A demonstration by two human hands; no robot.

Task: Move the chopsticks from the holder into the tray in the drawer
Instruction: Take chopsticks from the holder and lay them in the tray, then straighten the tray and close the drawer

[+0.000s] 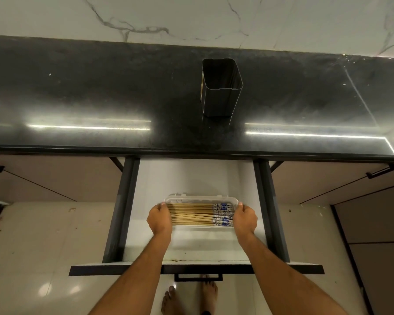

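We are in a home kitchen: a polished black stone tabletop [100, 98], a marble-veined wall [191, 17] behind, beige cabinet doors [50, 178] below, an open drawer [191, 178], and tiled floor [43, 235].

A black polished surface [77, 96] spans the view, streaked with 2 bright light reflections. Behind it rises a white marble-veined wall [191, 17]. Beige cabinet doors [46, 176] with dark handles [381, 171] flank the middle. Below lies a glossy cream tiled floor [43, 246].

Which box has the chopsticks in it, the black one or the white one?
The white tray in the drawer; chopsticks lie in it. The black holder on the counter looks empty.
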